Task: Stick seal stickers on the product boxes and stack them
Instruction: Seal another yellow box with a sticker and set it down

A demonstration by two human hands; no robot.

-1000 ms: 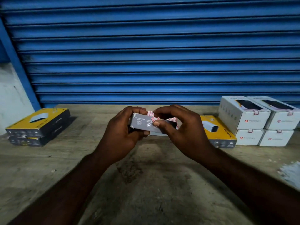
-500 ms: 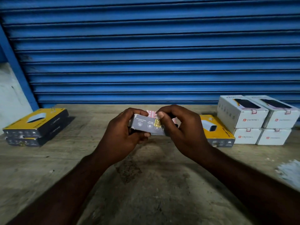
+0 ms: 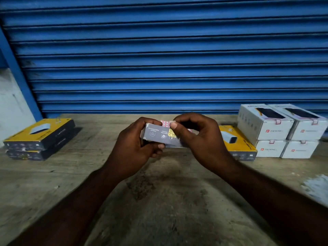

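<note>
Comparing with the frame half a second back, we find little changed: the small gold sticker [image 3: 171, 134] remains exposed on the near face of the grey box [image 3: 156, 134]. A second ago the right thumb and forefinger covered that spot. The right thumb tip now sits at the box's top edge, just above the sticker.

Fingers: the left hand [image 3: 134, 148] has its fingers curled round the left end of the grey box, thumb on top. The right hand [image 3: 200, 139] grips the right end, fingers curled behind, thumb pressed to the upper edge. The box is held above the middle of the desk [image 3: 159, 201], clear of its surface. A red-and-white sticker sheet [image 3: 164, 123] stands just behind the box between the two hands; we cannot tell which hand holds it.

Writing: the grey face carries small white icons and inverted text, too fine to read. Two stacked yellow boxes [image 3: 39, 134] near the desk's left edge read LAPCARE on the side. One more yellow box [image 3: 237, 139] lies right of the hands, touching four white boxes [image 3: 266, 125] stacked two by two at the far right corner, each with a red logo and a red seal at its top edge; the wording is blurred. A blue shutter [image 3: 159, 59] runs behind the far edge.
</note>
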